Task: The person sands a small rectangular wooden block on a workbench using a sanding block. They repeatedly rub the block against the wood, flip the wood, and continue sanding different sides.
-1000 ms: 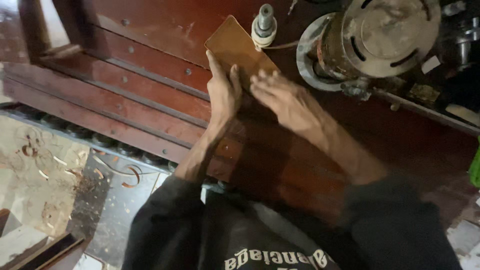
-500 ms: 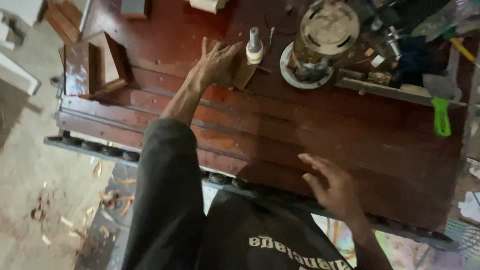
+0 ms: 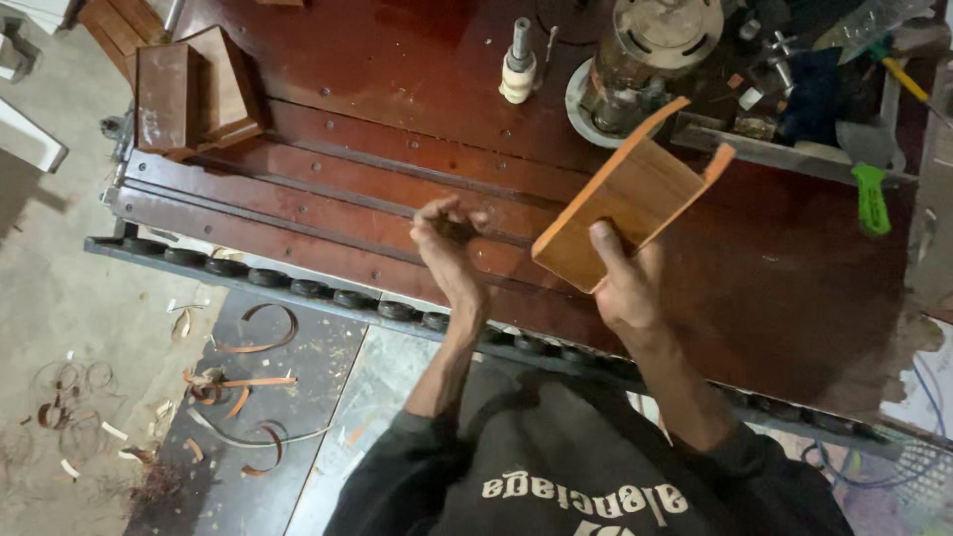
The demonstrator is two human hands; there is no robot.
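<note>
The dark red-brown workbench (image 3: 417, 89) stands on a concrete floor littered with curled wood shavings (image 3: 248, 387), with a row of black rollers (image 3: 298, 288) along its near edge. Above its centre, clear of the surface, my right hand (image 3: 625, 288) holds the wooden piece (image 3: 620, 213) by its lower corner, thumb pressed on the upper face and fingers closed beneath. My left hand (image 3: 447, 243) hangs beside it, fingers loosely curled, holding nothing and not touching the piece. Risk: the grip covers one corner only, so the tilted piece may pivot or slip and strike the bench edge, denting a corner. A second risk is that the raised far end passes near the upright spindle (image 3: 518, 62) and the round motor housing (image 3: 645, 60); I judge that contact there could mark the piece. The piece is a flat, light orange-brown panel with a raised lip along two edges, its face smooth and paler than the bench. Further out, stacked brown wooden boxes (image 3: 194, 89) sit at the left corner, and a green-handled tool (image 3: 872, 199) lies at the right.
</note>
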